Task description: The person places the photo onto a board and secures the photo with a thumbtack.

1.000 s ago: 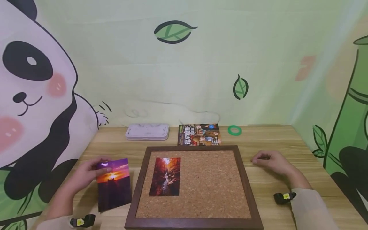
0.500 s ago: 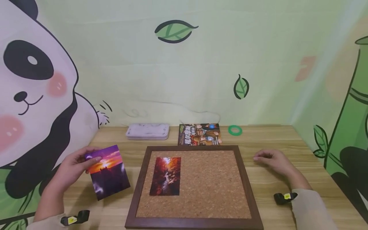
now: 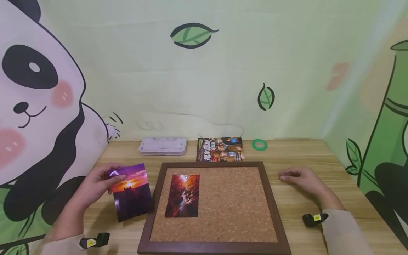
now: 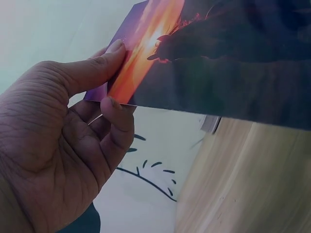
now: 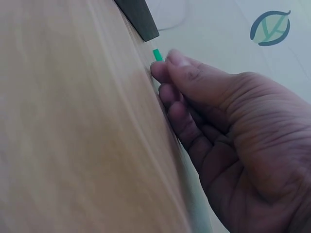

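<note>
In the head view my left hand [image 3: 98,182] pinches a sunset photo [image 3: 134,198] by its upper left part, thumb on the front and fingers behind. The photo tilts above the table, its lower right corner by the board's left side. From the left wrist view, the thumb presses the purple and orange end of the print [image 4: 209,63]. My right hand [image 3: 301,180] rests on the table right of the board, fingers curled. Its thumb and index fingertips meet in the right wrist view; whether something tiny sits between them is hidden. An autumn stream photo [image 3: 183,196] lies on the cork board [image 3: 236,205], upper left.
The board has a dark brown wooden frame [image 3: 282,219]. Behind it, along the back of the wood-grain table [image 3: 306,152], are a pale marbled case [image 3: 162,146], a comic-style booklet [image 3: 220,148] and a green tape ring [image 3: 259,144]. A printed cloth wall [image 3: 204,88] stands behind.
My left hand lifted the sunset photo up and left, tilting it, then brought it back right toward the board. The right hand stays in place.
</note>
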A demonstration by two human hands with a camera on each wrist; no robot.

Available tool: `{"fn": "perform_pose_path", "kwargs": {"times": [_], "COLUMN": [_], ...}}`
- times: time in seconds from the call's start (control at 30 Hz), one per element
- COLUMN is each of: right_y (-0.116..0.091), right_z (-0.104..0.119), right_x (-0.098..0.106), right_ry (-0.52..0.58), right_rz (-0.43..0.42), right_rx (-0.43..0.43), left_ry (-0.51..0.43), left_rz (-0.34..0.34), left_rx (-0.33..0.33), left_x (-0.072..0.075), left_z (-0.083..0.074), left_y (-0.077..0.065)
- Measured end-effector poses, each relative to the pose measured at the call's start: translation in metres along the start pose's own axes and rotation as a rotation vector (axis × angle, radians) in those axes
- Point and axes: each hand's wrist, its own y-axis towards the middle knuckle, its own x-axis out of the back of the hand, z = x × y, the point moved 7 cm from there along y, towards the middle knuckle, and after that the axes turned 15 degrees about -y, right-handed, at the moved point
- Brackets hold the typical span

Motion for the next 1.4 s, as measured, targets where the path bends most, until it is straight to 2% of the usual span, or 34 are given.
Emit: {"fn": "perform_pose_path", "kwargs": {"times": [0.3,0.57,0.97,1.1,1.2,1.3,1.4], "right_y": [0.0,0.0,-0.001,-0.002,-0.001,0.0,0.0], "right_z": [0.0,-0.001,0.001,0.001,0.004,0.011,0.019], "right_x": [0.001,-0.003,-0.008,-0.006,-0.003,-0.003,-0.006], "right_ry": [0.041,0.166,0.303,0.257,0.146,0.06,0.037], "right_rz": [-0.001,0.03,0.056,0.051,0.036,0.038,0.085], "right_rx": [-0.031,-0.016,0.01,-0.009,-0.009,0.044,0.106], "left_ry": [-0.056,-0.108,-0.103,-0.108,-0.114,-0.123,-0.128], "left_rz": [0.057,0.114,0.129,0.138,0.139,0.139,0.142], "left_rx": [-0.001,0.017,0.061,0.055,0.057,0.06,0.059], "left_x": [-0.017,-0.034,-0.046,-0.049,-0.051,-0.053,-0.054], "left_z": [-0.003,-0.005,0.002,0.002,0.003,0.003,0.003], "left_y": [0.008,0.016,0.02,0.021,0.022,0.022,0.022]}}
